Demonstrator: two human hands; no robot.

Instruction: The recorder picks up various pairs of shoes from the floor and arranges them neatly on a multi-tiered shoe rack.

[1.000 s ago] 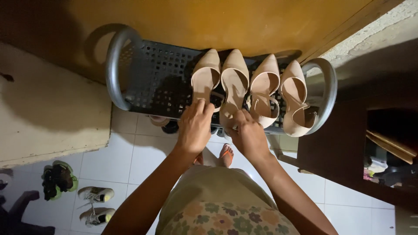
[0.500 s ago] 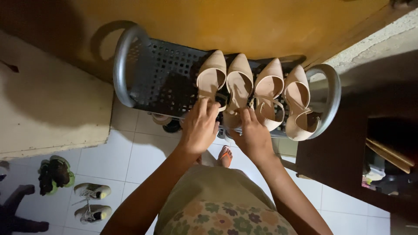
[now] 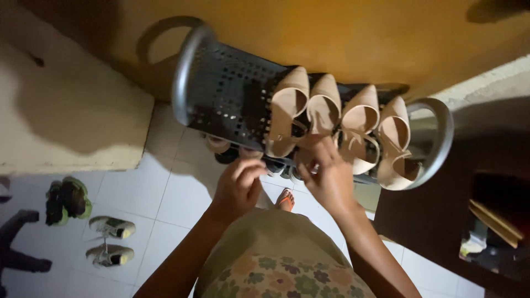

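- Two hands: the left hand, fingers loosely curled and holding nothing, has drawn back off the front edge of the shoe rack.
- The right hand, spread, touches the second heel.
- Four beige heels fill the rack's right half, unchanged.

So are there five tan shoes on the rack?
No, only four tan shoes sit in a row on the grey rack.
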